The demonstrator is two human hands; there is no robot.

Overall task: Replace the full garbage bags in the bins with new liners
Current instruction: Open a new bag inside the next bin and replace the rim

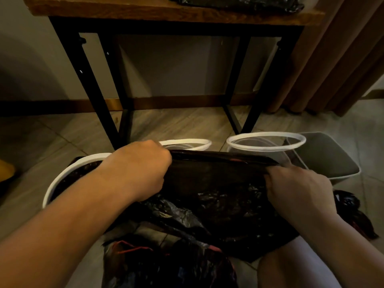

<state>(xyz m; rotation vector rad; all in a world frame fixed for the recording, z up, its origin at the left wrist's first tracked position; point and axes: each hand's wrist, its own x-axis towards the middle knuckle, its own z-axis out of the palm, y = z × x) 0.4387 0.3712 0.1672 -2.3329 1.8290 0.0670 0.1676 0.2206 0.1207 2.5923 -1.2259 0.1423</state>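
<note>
Head view, items as recorded.

1. Your left hand (pixel 137 171), centre-left of the frame: fingers curled under and clamped on the left end of a black liner (pixel 218 179).
2. Your right hand (pixel 299 190), centre-right: fingers curled and clamped on the right end of the same liner. The hands were apart, and the liner's top edge was drawn taut between them. The rest of it hung crumpled toward the lower centre.
3. Round white bin (pixel 62 177), left of centre, partly under your left forearm. Dark bag plastic showed inside its rim.
4. Second white rim (pixel 193 142), just behind your left knuckles. Its contents could not be told.
5. Clear round bin (pixel 266 149) with a white rim, above the liner's right half.
6. Grey rectangular bin (pixel 324 156), right of the clear one and overlapping it in the frame. Whether they touched could not be told.
7. Crumpled black bag (pixel 166 265), bottom centre on the floor, with a red strip showing at its top.
8. Further dark bag (pixel 351 206), lower right, beyond your right wrist.
9. Wooden tabletop (pixel 135 11) on black legs, across the top of the frame. Black plastic (pixel 234 2) lay on it at the upper edge.
10. Brown curtain (pixel 342 59), upper right, reaching the tiled floor (pixel 176 121).
</note>
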